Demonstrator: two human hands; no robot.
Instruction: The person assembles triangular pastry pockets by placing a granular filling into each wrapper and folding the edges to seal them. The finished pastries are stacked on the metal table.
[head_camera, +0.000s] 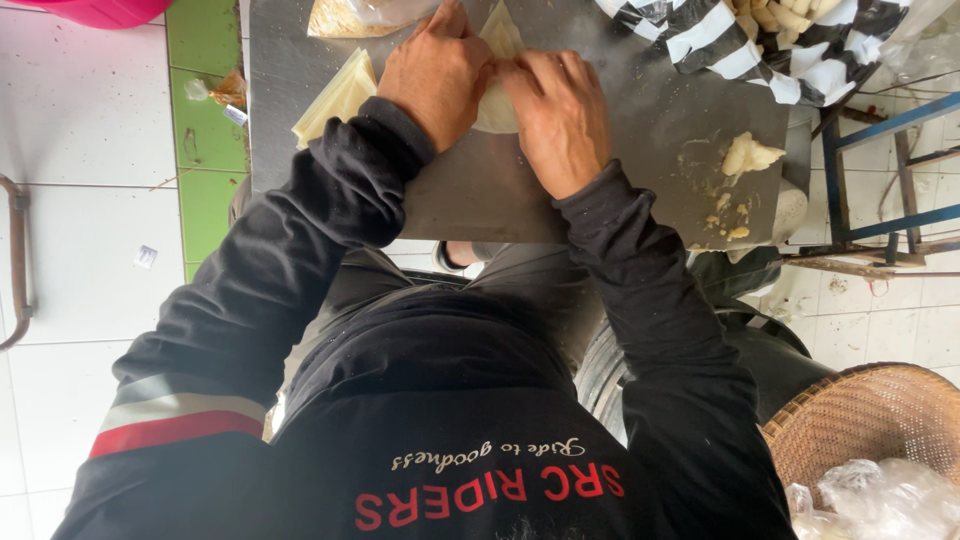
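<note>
Both the left hand (432, 75) and right hand (560, 115) press flat, seemingly gripping nothing, on a thin wrapper (497, 90) at the bench (600, 140) middle, where hard pressure could tear it.

The dough sheet (497, 75) and the stacked sheets (338, 96) are pale cream on a grey metal tabletop (480, 190). The bag (760, 45) has black and white stripes. The sleeves (300, 240) are black, one banded grey, white and red. The basket (860, 420) is tan; the floor tiles (70, 120) white and green.
</note>
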